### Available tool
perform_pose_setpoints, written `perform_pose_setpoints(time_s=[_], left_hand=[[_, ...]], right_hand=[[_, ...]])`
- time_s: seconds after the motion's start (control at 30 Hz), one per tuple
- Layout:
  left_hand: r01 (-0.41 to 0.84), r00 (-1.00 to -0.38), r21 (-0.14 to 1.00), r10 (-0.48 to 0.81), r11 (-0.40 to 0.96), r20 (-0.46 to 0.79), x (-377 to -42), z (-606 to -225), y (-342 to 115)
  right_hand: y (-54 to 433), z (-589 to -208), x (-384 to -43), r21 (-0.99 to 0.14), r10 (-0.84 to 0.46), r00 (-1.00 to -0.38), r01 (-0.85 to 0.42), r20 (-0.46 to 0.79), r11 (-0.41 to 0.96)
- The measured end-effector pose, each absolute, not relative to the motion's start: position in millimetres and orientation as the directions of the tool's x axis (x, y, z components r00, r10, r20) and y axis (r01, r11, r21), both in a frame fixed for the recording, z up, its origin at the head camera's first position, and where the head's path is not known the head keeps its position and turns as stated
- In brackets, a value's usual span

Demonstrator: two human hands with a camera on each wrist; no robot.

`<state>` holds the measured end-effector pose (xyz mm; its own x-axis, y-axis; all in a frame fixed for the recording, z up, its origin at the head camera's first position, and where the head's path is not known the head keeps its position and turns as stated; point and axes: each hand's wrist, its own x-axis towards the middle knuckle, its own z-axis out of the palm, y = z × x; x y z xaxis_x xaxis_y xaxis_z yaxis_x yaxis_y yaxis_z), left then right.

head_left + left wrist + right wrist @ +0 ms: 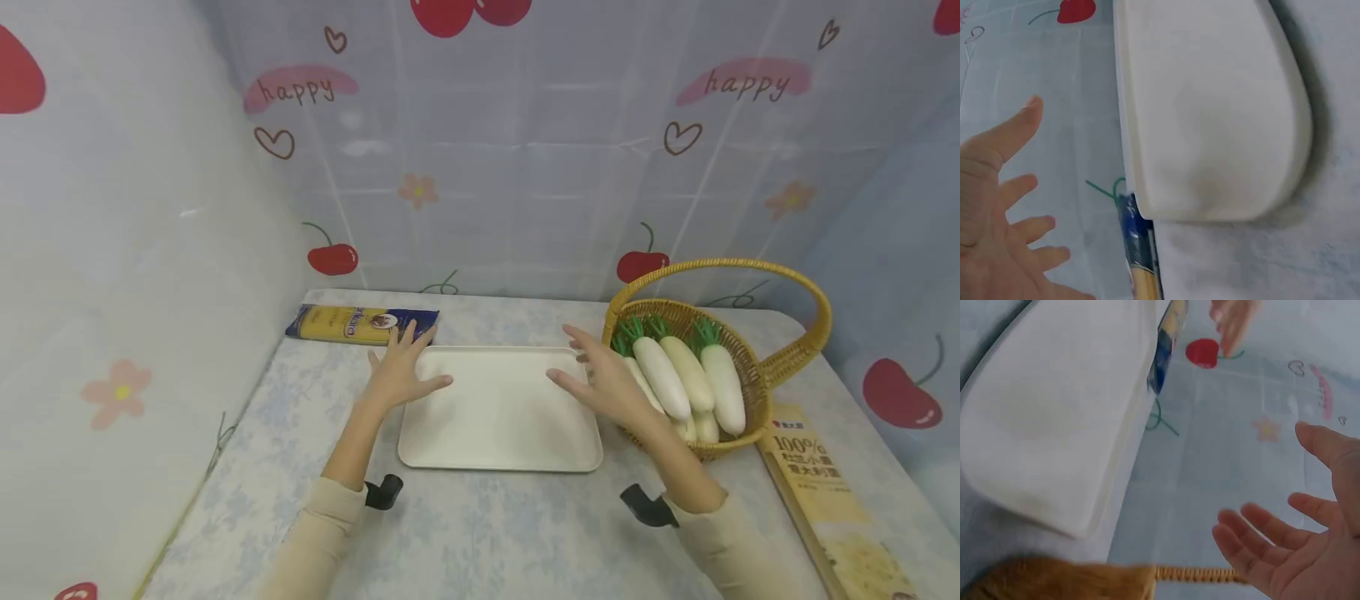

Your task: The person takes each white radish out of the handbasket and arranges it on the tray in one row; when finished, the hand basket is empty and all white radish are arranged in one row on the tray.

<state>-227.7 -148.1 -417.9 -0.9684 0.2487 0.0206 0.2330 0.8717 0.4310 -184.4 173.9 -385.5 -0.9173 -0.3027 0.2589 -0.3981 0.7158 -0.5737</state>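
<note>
A white rectangular tray (501,417) lies flat on the table, its surface bare. My left hand (397,375) hovers over the tray's left edge with fingers spread, holding nothing; the left wrist view shows the same hand (1004,212) apart from the tray (1222,112). Above the right edge of the tray, my right hand (607,379) has its fingers apart and nothing in its grasp. In the right wrist view its palm and fingers (1272,537) show beside the tray (1060,406).
A wicker basket (763,400) of white radishes (662,377) stands right of the tray, its tall handle (720,263) arching up. A yellow and blue pasta packet (337,325) lies at the back left. A tan pasta package (832,508) lies at the front right. Printed curtains (517,167) surround the table.
</note>
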Motion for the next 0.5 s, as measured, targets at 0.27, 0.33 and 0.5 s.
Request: perform_pose_setpoints(time_s=[0.27,0.33,0.5], left_hand=[[0.174,-0.896,0.576,0.371,0.798,-0.244,-222,-446,-194],[0.148,-0.885,0.602,0.377,0.785,-0.274,-221,-451,-201],[0.122,-0.858,0.602,0.389,0.789,-0.335,-221,-457,-209]], right_hand=[[279,-370,-175,-0.626,-0.205,-0.975,-0.211,0.082,0.751],[301,-370,-176,-0.62,-0.176,-0.984,-0.158,0.031,0.768],[337,-376,-181,-0.609,-0.134,-0.99,-0.087,-0.033,0.789]])
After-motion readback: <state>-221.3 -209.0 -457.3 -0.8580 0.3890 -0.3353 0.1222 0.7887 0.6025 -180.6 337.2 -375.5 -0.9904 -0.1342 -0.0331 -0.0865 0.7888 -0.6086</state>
